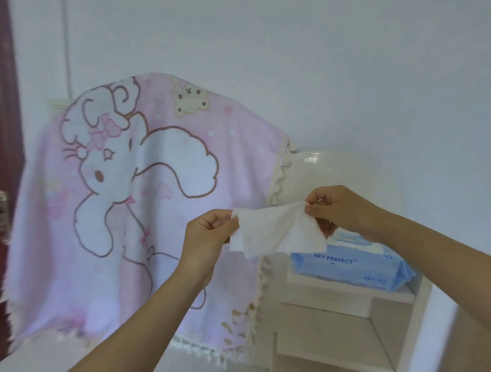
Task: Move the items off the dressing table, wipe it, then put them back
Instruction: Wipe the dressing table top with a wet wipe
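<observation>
Pale wall point(290, 59); probable wipe point(274, 235) between hands point(209, 231) point(341, 207)

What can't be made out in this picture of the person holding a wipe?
All in the head view:
- Whatever stands behind the pink cloth: the cloth drapes right over it.
- The lid of the wipes pack: hidden by the wipe and the right hand.
- The table top: cut off by the bottom edge.
- The door handle: blurred at the left edge.

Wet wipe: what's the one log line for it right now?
wet wipe: stretched between hands | left hand: pinches left edge | right hand: pinches right corner | blue wipes pack: on shelf
</observation>
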Demonstrator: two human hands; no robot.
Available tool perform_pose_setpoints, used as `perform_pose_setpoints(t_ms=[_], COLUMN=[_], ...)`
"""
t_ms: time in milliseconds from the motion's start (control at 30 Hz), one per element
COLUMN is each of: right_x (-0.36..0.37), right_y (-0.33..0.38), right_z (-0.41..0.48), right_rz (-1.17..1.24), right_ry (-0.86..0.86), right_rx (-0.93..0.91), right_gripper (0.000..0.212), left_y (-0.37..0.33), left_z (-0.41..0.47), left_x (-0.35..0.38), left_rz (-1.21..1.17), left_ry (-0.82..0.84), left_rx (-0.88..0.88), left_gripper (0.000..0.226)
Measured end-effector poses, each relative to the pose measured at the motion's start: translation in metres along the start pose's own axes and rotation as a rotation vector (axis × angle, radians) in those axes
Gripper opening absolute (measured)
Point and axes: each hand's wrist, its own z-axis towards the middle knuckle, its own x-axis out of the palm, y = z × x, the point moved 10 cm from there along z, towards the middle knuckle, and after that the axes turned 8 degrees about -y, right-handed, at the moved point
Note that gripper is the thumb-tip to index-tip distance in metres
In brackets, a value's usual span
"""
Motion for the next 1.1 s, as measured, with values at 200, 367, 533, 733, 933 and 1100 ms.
perform_pose_setpoints(t_ms=[200,367,533,733,933,1100], right_x=[0.063,0.112,0.159,0.2,0.206,0.172], right_y=[-0.041,-0.098,-0.169,-0.255,-0.313,-0.334], right_z=[-0.019,-0.054,-0.113,-0.214,-0.312,-0.347], right_rz=[0.053,0.252,0.631,0.845,0.742,0.541], right_ry=[0.106,0.119,0.036,-0.149,-0.348,-0.55], right_rx=[0.048,0.209,0.539,0.947,1.17,1.188], right_gripper=[0.018,0.023,0.029,0.028,0.016,0.017], left_y=[0.014,0.066,0.145,0.237,0.3,0.318], left_z=[-0.013,-0.038,-0.088,-0.169,-0.244,-0.275], left_x=[-0.028,-0.049,-0.063,-0.069,-0.069,-0.073], left_rz=[0.189,0.287,0.3,0.362,0.485,0.783], left_ry=[0.116,0.146,0.201,0.305,0.429,0.571], left_rx=[-0.045,-0.217,-0.476,-0.727,-0.868,-0.672], left_gripper=[0.021,0.032,0.034,0.032,0.03,0.022])
